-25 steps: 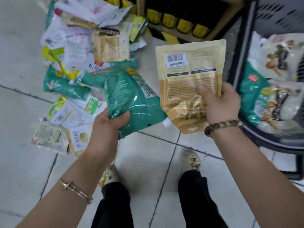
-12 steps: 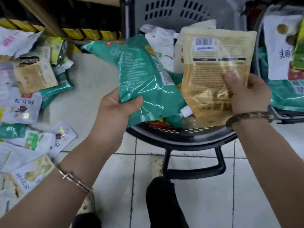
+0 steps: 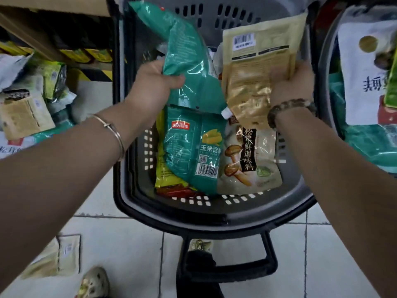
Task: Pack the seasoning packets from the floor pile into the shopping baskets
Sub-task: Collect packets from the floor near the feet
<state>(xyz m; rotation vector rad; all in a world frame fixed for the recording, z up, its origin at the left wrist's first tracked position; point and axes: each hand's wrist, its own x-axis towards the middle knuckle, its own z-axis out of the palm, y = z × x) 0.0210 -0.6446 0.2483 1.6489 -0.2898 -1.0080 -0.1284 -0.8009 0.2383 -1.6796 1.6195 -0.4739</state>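
Closest in, a pale shoe (image 3: 94, 282) stands on the tiled floor beside a loose packet (image 3: 58, 257); just ahead sits the dark shopping basket (image 3: 171, 220), its handle (image 3: 268, 269) folded toward the feet. Lying flat inside it are a teal starch packet (image 3: 193, 151), a white mushroom packet (image 3: 249, 160) touching its right edge, and a yellow packet (image 3: 163, 168) partly tucked under its left. Above these, the left hand (image 3: 150, 89), thin bangle at the wrist, clasps a green pouch (image 3: 187, 61) with thumb on top, the pouch tilted over the basket; the right hand (image 3: 290, 87), with a beaded bracelet, grasps a tan pouch (image 3: 257, 67) upright, barcode facing the camera; the two pouches touch near their lower corners. Farther left lies the floor pile (image 3: 28, 104); farther right, a second basket (image 3: 326, 50) holds a large white packet (image 3: 361, 78).
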